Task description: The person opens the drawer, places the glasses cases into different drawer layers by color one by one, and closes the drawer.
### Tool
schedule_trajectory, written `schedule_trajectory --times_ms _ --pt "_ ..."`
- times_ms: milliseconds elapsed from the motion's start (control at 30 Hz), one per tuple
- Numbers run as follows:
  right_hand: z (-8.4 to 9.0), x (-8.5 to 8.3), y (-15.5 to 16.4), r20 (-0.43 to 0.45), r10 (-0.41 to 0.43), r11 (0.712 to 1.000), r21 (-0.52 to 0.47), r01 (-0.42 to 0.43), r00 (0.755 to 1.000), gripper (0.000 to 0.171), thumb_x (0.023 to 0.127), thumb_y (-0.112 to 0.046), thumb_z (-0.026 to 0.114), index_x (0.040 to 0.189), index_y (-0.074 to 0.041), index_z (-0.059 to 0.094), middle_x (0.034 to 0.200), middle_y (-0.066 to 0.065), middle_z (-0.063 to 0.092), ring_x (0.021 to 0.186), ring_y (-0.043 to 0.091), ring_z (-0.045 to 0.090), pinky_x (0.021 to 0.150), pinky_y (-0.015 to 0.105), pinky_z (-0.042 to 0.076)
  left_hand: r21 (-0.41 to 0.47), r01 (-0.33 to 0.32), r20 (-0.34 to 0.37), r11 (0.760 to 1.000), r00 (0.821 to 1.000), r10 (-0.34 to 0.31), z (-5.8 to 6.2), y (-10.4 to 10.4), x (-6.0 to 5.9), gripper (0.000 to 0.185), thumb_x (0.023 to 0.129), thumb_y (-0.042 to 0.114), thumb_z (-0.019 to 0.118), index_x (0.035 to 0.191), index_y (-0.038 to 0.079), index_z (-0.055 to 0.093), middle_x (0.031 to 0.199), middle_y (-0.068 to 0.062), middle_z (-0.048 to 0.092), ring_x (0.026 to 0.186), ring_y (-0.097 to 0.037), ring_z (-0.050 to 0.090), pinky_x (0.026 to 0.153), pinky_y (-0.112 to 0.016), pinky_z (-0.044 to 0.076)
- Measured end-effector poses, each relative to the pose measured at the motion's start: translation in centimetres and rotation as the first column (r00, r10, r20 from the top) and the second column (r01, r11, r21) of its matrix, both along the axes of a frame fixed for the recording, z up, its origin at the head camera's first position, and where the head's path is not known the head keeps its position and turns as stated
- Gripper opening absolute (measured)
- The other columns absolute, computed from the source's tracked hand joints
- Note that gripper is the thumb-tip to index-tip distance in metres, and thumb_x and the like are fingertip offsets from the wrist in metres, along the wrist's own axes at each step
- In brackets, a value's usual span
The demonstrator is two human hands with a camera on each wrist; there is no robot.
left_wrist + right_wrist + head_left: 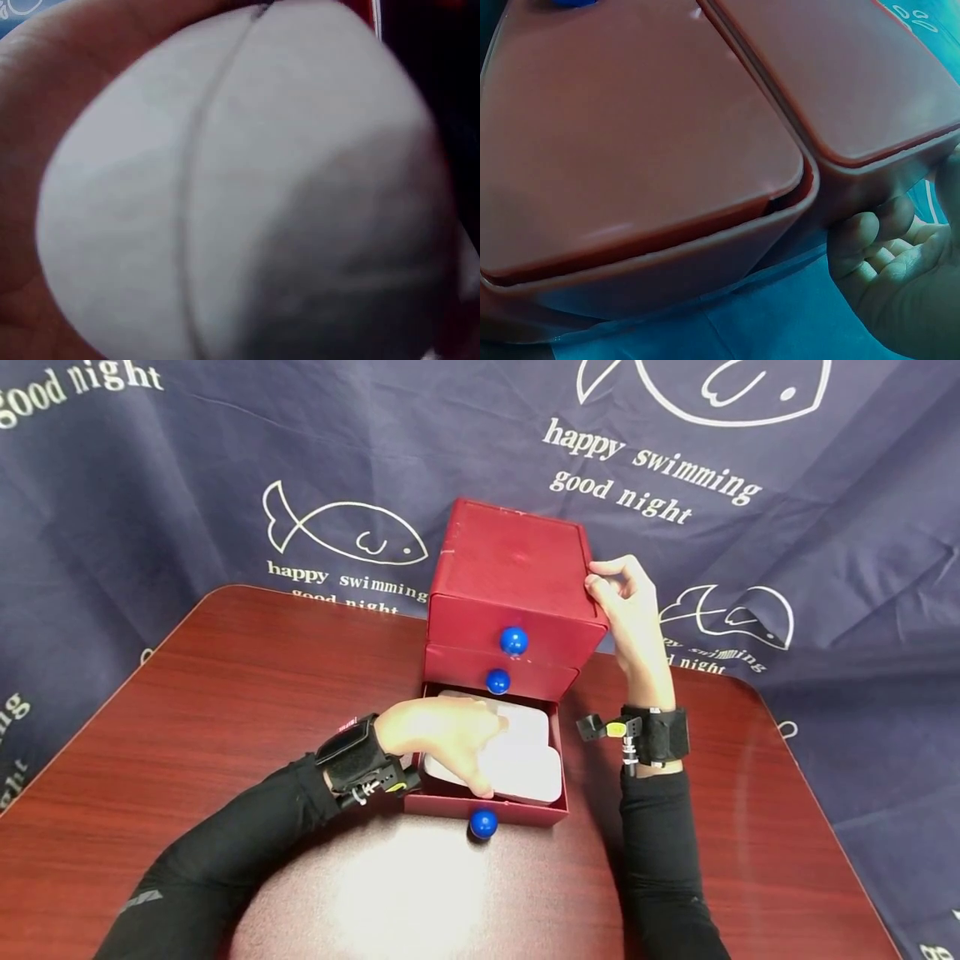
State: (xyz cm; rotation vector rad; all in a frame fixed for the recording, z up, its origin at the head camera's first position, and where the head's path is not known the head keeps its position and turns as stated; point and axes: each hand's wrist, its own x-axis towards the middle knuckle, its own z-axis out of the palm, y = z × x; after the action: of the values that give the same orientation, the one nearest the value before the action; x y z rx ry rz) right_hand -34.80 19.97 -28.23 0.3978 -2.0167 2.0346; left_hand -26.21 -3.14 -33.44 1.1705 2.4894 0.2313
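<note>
The bottom drawer [517, 812] of a small red drawer cabinet [517, 556] is pulled out. White objects with rounded corners lie inside it. My left hand [446, 735] reaches down into the drawer and grips a white rounded case [150, 195], its thumb at the front side. A dark seam line runs across the case in the left wrist view. Behind the hand a second white piece [531, 720] shows partly. At the cabinet's upper right edge, my right hand [630, 606] holds on with bent fingers, their tips against its side in the right wrist view.
Blue ball knobs sit on the upper drawer [513, 641], the middle drawer [517, 667] and the open one. The cabinet stands on a reddish wooden table [300, 677] near its back edge. A dark blue printed cloth [480, 435] hangs behind.
</note>
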Motion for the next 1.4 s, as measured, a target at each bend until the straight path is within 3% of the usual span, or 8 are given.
schedule_trajectory --times_ms 267,567,1000,1233,1400 --pt "0.00 -0.11 -0.03 -0.010 0.008 1.000 0.001 -0.008 1.000 0.012 0.095 -0.001 0.060 0.102 -0.010 0.063 0.071 -0.002 0.067 0.058 0.005 0.066 0.053 0.018 0.055 0.022 0.017 -0.023 1.000 1.000 -0.016 -0.32 -0.32 0.24 0.071 0.077 0.055 0.083 0.123 0.006 0.059 0.083 0.000 0.060 0.083 -0.017 0.058 0.070 -0.030 0.051" --pt "-0.15 -0.10 0.12 -0.008 0.009 1.000 -0.016 -0.009 1.000 0.013 0.095 0.000 0.059 0.102 -0.010 0.063 0.071 -0.003 0.068 0.057 0.005 0.066 0.053 0.018 0.056 0.045 0.077 -0.015 0.996 0.997 -0.076 -0.54 -0.81 -0.06 0.068 0.077 0.050 0.084 0.122 0.008 0.056 0.079 0.002 0.055 0.082 -0.017 0.056 0.065 -0.029 0.046" --pt "-0.15 0.01 0.05 -0.005 0.007 1.000 -0.004 -0.007 1.000 0.013 0.095 -0.001 0.060 0.101 -0.012 0.064 0.070 -0.003 0.068 0.055 0.005 0.066 0.052 0.018 0.056 0.050 0.047 0.007 0.998 0.999 -0.047 -0.45 -0.49 0.19 0.066 0.076 0.053 0.084 0.116 0.007 0.059 0.079 0.002 0.056 0.077 -0.015 0.054 0.063 -0.026 0.044" --pt "-0.10 0.06 0.08 -0.003 0.001 1.000 0.004 -0.001 1.000 0.013 0.095 -0.002 0.060 0.101 -0.012 0.064 0.071 -0.003 0.068 0.056 0.006 0.066 0.053 0.019 0.056 -0.028 0.032 0.019 0.999 0.999 -0.031 -0.72 -0.11 -0.05 0.053 0.076 0.051 0.085 0.100 0.008 0.064 0.074 0.004 0.052 0.073 -0.016 0.051 0.061 -0.026 0.039" --pt "-0.16 -0.01 0.09 -0.008 0.001 1.000 0.003 -0.001 1.000 0.012 0.095 -0.002 0.060 0.101 -0.012 0.064 0.071 -0.003 0.068 0.057 0.006 0.066 0.053 0.019 0.057 -0.077 0.016 0.105 0.997 0.994 -0.008 -0.86 0.03 -0.07 0.067 0.083 0.049 0.080 0.124 0.000 0.058 0.087 -0.001 0.056 0.084 -0.017 0.057 0.074 -0.028 0.048"
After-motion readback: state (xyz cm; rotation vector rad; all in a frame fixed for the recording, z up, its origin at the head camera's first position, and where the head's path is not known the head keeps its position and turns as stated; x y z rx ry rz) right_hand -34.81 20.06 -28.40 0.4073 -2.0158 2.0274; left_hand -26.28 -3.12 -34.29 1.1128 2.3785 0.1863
